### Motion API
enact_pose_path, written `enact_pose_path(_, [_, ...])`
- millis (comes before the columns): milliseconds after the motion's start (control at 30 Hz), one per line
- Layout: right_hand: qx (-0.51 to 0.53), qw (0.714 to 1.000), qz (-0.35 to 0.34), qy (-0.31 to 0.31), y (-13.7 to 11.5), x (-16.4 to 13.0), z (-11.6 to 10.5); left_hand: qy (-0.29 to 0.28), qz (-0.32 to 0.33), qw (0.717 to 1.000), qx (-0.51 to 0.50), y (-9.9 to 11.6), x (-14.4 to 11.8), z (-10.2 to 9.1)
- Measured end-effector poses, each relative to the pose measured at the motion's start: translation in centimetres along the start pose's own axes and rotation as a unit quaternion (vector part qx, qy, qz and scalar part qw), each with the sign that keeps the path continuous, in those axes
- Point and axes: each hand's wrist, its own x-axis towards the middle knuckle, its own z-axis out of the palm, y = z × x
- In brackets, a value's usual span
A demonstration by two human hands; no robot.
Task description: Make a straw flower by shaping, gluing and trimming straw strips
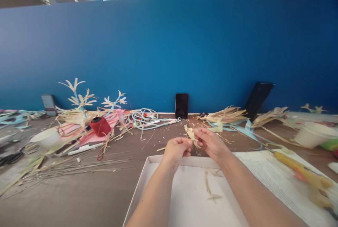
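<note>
Pinching from both sides in the head view, the left hand and right hand hold 1 small bundle of dried straw strips between them, just above the far rim of the white tray. Its long axis runs from 11 to 5 o'clock. Each grip is pressed together on it, left at 9, right at 3, equally near, over the tabletop.

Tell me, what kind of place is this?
Probably a craft workbench. Both hands pinch a small pale straw piece above a shallow white cardboard tray; finished pale straw flowers and a yellow glue gun lie around.
</note>
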Motion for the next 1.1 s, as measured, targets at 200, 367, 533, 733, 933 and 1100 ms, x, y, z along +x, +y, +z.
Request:
enact_pose_path(200, [-0.003, 1.000, -0.014, 0.000, 0.2, 0.0, 0.2, -0.002, 0.003, 1.000, 0.004, -0.1, 0.0, 0.0])
enact_pose_path(367, [-0.011, 0.999, -0.025, 0.021, 0.3, 0.1, 0.6, 0.001, 0.012, 1.000, 0.015, -0.2, 0.0, 0.1])
enact_pose_path(533, [-0.001, 0.999, -0.022, 0.035, 0.2, 0.0, 1.0, 0.018, 0.029, 0.999, 0.031, -0.2, 0.0, 0.2])
enact_pose_path(733, [0.012, 0.998, -0.016, 0.065, 0.3, 0.0, 1.3, 0.041, 0.044, 0.996, 0.061, -0.1, 0.0, 0.5])
enact_pose_path(933, [-0.009, 0.997, -0.021, 0.069, 0.4, 0.0, 1.3, 0.045, 0.049, 0.994, 0.083, 0.0, 0.0, 0.6])
enact_pose_path(1100, [-0.051, 0.994, -0.049, 0.087, 0.4, -0.1, 1.2, 0.052, 0.052, 0.993, 0.089, 0.0, 0.0, 0.6])
